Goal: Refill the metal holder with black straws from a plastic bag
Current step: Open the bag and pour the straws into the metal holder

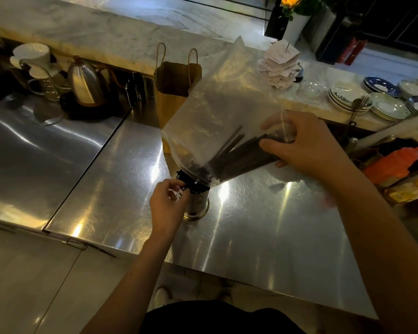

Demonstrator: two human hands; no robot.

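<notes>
Metal holder (198, 203) stands upright mid-counter (263, 225), straws inside. Right hand (307, 147) fingers clamp the plastic bag (225, 104) around black straws (241, 157), tilted onto the holder. Left hand (167, 203) fingers pinch its rim.

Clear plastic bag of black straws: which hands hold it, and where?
Right hand grips the clear plastic bag around the bundled black straws; left hand pinches its mouth at the metal holder's rim.
</notes>
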